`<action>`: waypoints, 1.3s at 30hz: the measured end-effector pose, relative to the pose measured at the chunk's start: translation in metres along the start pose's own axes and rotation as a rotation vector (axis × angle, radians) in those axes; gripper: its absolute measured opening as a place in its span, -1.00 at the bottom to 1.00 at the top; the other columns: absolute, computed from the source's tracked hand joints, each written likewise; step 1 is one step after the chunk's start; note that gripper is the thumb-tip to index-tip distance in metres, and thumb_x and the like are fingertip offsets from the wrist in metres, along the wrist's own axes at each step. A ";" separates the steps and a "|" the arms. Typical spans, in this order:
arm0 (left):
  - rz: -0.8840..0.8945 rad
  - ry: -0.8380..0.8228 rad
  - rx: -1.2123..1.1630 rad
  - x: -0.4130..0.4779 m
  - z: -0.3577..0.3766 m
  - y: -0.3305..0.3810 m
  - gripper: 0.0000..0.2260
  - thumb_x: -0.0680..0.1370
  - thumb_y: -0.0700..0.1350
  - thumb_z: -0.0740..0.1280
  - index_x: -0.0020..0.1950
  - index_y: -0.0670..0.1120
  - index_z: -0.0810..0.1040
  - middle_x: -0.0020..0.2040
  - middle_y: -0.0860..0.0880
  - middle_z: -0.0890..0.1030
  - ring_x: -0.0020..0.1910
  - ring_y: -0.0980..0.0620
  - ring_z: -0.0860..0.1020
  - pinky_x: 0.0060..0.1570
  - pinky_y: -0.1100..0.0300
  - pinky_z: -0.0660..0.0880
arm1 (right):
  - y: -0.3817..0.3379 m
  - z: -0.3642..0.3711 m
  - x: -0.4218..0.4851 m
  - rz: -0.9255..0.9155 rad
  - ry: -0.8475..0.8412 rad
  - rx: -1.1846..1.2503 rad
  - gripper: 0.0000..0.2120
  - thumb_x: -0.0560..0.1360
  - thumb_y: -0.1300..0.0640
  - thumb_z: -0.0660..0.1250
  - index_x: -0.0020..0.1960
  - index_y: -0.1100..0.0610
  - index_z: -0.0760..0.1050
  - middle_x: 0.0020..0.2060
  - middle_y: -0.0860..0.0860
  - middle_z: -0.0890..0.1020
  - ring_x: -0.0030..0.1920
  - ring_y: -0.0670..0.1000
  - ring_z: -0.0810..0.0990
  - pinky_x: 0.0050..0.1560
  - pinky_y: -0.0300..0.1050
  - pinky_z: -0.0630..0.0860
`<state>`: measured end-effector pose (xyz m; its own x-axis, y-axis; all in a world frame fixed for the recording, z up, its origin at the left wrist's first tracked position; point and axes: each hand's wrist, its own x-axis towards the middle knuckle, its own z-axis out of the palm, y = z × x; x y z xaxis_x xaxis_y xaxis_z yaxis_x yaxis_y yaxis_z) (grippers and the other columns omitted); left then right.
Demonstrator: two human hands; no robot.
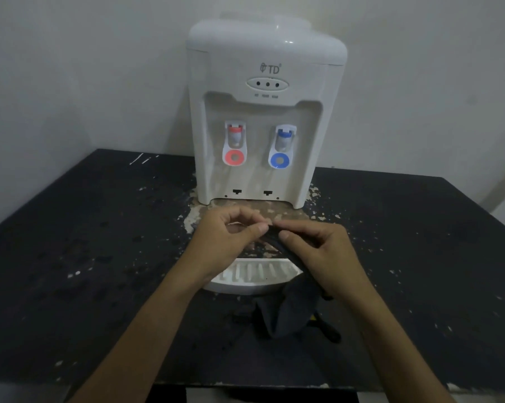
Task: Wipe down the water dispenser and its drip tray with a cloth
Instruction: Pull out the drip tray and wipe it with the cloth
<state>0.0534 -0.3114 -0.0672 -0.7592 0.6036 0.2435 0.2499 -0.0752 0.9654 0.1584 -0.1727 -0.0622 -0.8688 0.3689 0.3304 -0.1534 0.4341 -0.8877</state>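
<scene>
The water dispenser [263, 112] stood upright at the back of the black surface [100, 257], against the wall. In front of the dispenser, detached and lying flat, was the drip tray [245, 276], its long axis running side to side, parallel to the dispenser's front.

Both hands were held between the dispenser and the tray, over the tray's far edge. The left hand [231, 239] pinched an edge of the dark cloth [286, 312] between thumb and fingertips. Just beside it, the right hand [321, 248] had its grip curled on the same edge, thumb on top. The rest of the cloth hung from the right hand and trailed past the tray's right end onto the surface, on the side away from the dispenser.

The tray therefore lay just below the grip, and the right hand, carrying most of the cloth, seemed better placed to begin on it.

There were one dispenser, one tray, one cloth and two taps, a red tap [235, 144] and a blue tap [282, 146].
</scene>
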 end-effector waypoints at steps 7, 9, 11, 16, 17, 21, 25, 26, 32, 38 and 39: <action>-0.079 -0.010 -0.066 0.001 -0.010 -0.005 -0.89 0.46 -0.34 0.37 -0.14 -0.14 0.59 -0.32 0.09 0.62 -0.27 0.19 0.58 -0.25 0.35 0.51 | 0.007 0.001 0.000 -0.228 -0.083 -0.513 -0.72 0.43 0.04 0.42 0.13 -0.02 0.59 -0.05 -0.15 0.66 -0.05 -0.19 0.58 0.01 -0.25 0.50; -0.068 -0.027 -0.054 -0.003 -0.009 -0.007 -0.90 0.46 -0.34 0.37 -0.13 -0.15 0.58 -0.33 0.10 0.62 -0.28 0.19 0.59 -0.25 0.36 0.50 | 0.006 0.003 0.001 -0.195 -0.069 -0.497 -0.88 0.49 0.07 0.36 0.00 0.01 0.62 -0.24 -0.12 0.66 -0.20 -0.14 0.58 -0.12 -0.18 0.49; -0.052 -0.034 -0.038 -0.005 -0.010 -0.008 -0.91 0.46 -0.31 0.38 -0.12 -0.14 0.60 -0.30 0.09 0.63 -0.26 0.16 0.60 -0.22 0.34 0.52 | 0.006 0.006 0.001 -0.141 -0.084 -0.466 -0.90 0.52 0.09 0.32 -0.12 0.01 0.61 -0.37 -0.12 0.62 -0.29 -0.13 0.56 -0.20 -0.17 0.47; -0.021 -0.007 0.275 -0.012 -0.041 -0.026 -0.80 0.39 -0.13 0.49 -0.01 0.03 0.62 -0.07 0.06 0.64 -0.06 0.17 0.59 0.01 0.27 0.52 | 0.011 0.008 -0.002 -0.079 -0.057 -0.367 -0.82 0.54 0.11 0.29 -0.21 0.10 0.58 -0.38 -0.08 0.59 -0.31 -0.11 0.53 -0.22 -0.13 0.47; -0.041 -0.026 0.387 -0.014 -0.051 -0.035 -0.71 0.36 -0.04 0.51 0.06 0.08 0.60 0.00 0.11 0.61 -0.01 0.19 0.56 0.07 0.25 0.50 | 0.013 0.008 -0.003 -0.076 -0.051 -0.353 -0.84 0.53 0.12 0.30 -0.19 0.10 0.59 -0.36 -0.06 0.59 -0.30 -0.10 0.53 -0.21 -0.12 0.47; -0.152 -0.226 0.878 -0.020 -0.078 -0.067 -0.13 0.13 0.44 0.32 0.39 0.18 0.31 0.16 0.21 0.36 0.19 0.14 0.29 0.24 0.15 0.26 | 0.018 0.014 -0.004 -0.069 -0.062 -0.350 -0.89 0.49 0.17 0.35 -0.06 0.04 0.65 -0.24 -0.16 0.63 -0.18 -0.18 0.56 -0.14 -0.32 0.46; -0.135 -0.250 0.985 -0.023 -0.080 -0.089 -0.24 0.25 0.37 0.38 0.40 0.15 0.31 0.14 0.19 0.32 0.19 0.12 0.24 0.18 0.20 0.14 | 0.021 0.027 0.001 -0.050 -0.061 -0.331 -0.81 0.46 0.22 0.39 0.04 0.05 0.64 -0.11 -0.19 0.63 -0.05 -0.25 0.57 -0.01 -0.42 0.44; -0.099 -0.231 0.989 -0.023 -0.080 -0.092 -0.36 0.32 0.31 0.40 0.35 0.17 0.35 0.12 0.18 0.35 0.16 0.11 0.25 0.13 0.20 0.13 | 0.021 0.031 0.001 -0.048 -0.062 -0.323 -0.80 0.45 0.24 0.39 0.03 0.05 0.64 -0.12 -0.23 0.62 -0.05 -0.28 0.56 -0.02 -0.46 0.42; 0.081 -0.143 0.861 -0.031 -0.082 -0.101 -0.59 0.32 0.23 0.43 0.10 0.22 0.41 0.01 0.26 0.44 0.03 0.19 0.34 0.06 0.16 0.21 | 0.022 0.054 0.006 -0.063 -0.045 -0.359 -0.80 0.38 0.27 0.44 -0.05 0.03 0.65 -0.19 -0.31 0.57 -0.07 -0.25 0.55 -0.02 -0.43 0.44; 0.231 -0.037 0.808 -0.036 -0.079 -0.101 -0.63 0.31 0.16 0.43 0.07 0.15 0.48 -0.05 0.23 0.46 -0.07 0.18 0.41 -0.06 0.17 0.30 | 0.020 0.078 0.006 -0.050 -0.040 -0.366 -0.81 0.35 0.20 0.45 -0.05 0.04 0.64 -0.17 -0.19 0.59 -0.10 -0.21 0.54 -0.04 -0.44 0.42; 0.244 -0.029 0.781 -0.036 -0.078 -0.101 -0.64 0.31 0.11 0.45 0.05 0.13 0.48 -0.05 0.21 0.46 -0.07 0.16 0.43 -0.07 0.14 0.34 | 0.019 0.083 0.006 -0.064 -0.041 -0.363 -0.81 0.35 0.22 0.44 -0.05 0.05 0.65 -0.17 -0.16 0.60 -0.11 -0.21 0.53 -0.05 -0.47 0.40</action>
<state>0.0089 -0.3873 -0.1666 -0.6161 0.6629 0.4254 0.7608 0.3610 0.5393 0.1110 -0.2304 -0.1040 -0.8821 0.3014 0.3620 -0.0373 0.7214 -0.6915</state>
